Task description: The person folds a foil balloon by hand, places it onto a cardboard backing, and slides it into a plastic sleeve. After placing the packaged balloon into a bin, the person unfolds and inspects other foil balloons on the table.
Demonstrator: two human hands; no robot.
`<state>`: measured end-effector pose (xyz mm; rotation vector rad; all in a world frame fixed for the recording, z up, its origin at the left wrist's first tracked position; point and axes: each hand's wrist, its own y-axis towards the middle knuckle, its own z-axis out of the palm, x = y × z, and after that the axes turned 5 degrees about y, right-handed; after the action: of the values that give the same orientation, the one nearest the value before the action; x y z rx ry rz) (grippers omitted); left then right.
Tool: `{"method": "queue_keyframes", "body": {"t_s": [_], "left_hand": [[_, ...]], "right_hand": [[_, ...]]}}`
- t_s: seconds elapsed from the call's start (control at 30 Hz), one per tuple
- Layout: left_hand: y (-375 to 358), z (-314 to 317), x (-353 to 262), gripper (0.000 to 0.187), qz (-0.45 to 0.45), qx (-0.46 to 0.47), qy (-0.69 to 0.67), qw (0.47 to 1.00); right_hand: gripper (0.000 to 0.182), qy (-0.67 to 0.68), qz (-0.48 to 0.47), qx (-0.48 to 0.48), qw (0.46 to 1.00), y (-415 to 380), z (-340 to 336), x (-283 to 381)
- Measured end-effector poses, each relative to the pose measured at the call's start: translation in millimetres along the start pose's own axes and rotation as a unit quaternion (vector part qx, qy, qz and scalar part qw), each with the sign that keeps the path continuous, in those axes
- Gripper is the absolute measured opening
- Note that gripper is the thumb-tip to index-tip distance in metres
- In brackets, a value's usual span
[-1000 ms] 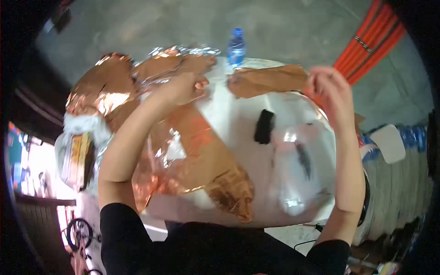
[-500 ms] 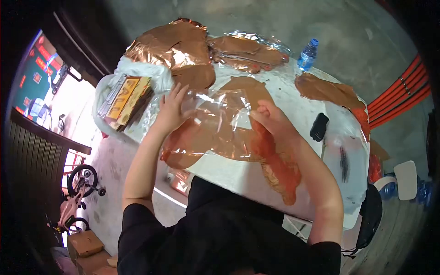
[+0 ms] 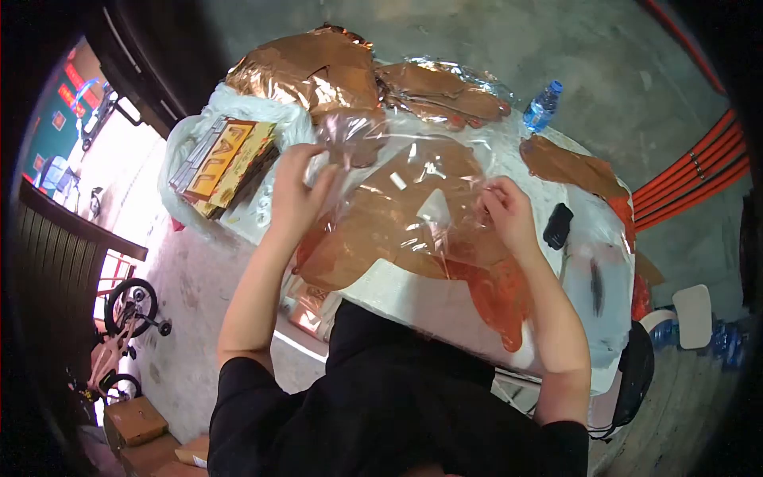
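Observation:
A clear plastic bag (image 3: 405,171) is stretched out between my hands, over a flat copper-brown foil balloon (image 3: 358,238) with orange-red parts. My left hand (image 3: 302,195) grips the bag's left side, thumb and fingers bent around the film. On the right, my right hand (image 3: 509,211) pinches the bag's other edge between thumb and fingertips. The balloon lies under the film on the white table (image 3: 397,294), and its orange end (image 3: 502,306) reaches toward the front edge below my right wrist.
Crumpled copper foil balloons (image 3: 310,71) lie along the back, with a water bottle (image 3: 543,106) at the back right. Printed packets (image 3: 226,163) sit in a plastic bag at left. A black object (image 3: 559,226) rests right of my hand. A small bicycle (image 3: 119,342) stands on the floor.
My hands have moved farther apart, with the clear bag spread wider between them. My left hand's fingers have gone from spread to bent round the film. The view has shifted slightly.

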<state>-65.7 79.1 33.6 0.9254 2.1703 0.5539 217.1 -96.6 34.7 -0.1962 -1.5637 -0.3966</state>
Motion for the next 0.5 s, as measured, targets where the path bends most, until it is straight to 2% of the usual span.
{"method": "queue_keyframes", "body": {"t_s": [0.03, 0.1, 0.17, 0.27, 0.3, 0.37, 0.4, 0.47, 0.5], "left_hand": [[0, -3, -6, 0.043, -0.041, -0.018, -0.063, 0.997], [-3, 3, -11, 0.049, -0.066, -0.028, -0.11, 0.991], [-3, 7, -13, 0.054, -0.092, -0.039, -0.151, 0.983], [-7, 19, -22, 0.071, -0.154, -0.005, -0.267, 0.951], [-8, 21, -26, 0.071, -0.152, -0.003, -0.272, 0.95], [-11, 25, -35, 0.076, -0.179, -0.061, -0.33, 0.925], [-16, 22, -45, 0.073, -0.136, -0.106, -0.238, 0.956], [-28, 18, -66, 0.072, -0.101, -0.119, -0.264, 0.952], [-36, 18, -75, 0.07, -0.07, -0.131, -0.286, 0.947]], "right_hand": [[0.006, -0.007, -0.002, -0.006, 1.0, -7, -4, 9], [0.004, -0.016, -0.052, -0.087, 0.995, -23, -9, 21], [0.005, -0.006, -0.055, -0.083, 0.995, -37, -19, 27], [0.007, -0.003, -0.136, -0.095, 0.986, -54, -30, 28], [0.007, -0.006, -0.136, -0.1, 0.986, -59, -33, 28], [0.007, -0.038, -0.192, -0.148, 0.969, -70, -36, 28], [0.007, -0.041, -0.194, -0.152, 0.968, -75, -35, 29], [0.008, -0.171, -0.383, -0.209, 0.884, -83, -32, 33], [0.008, -0.173, -0.384, -0.211, 0.882, -90, -34, 43]]}}
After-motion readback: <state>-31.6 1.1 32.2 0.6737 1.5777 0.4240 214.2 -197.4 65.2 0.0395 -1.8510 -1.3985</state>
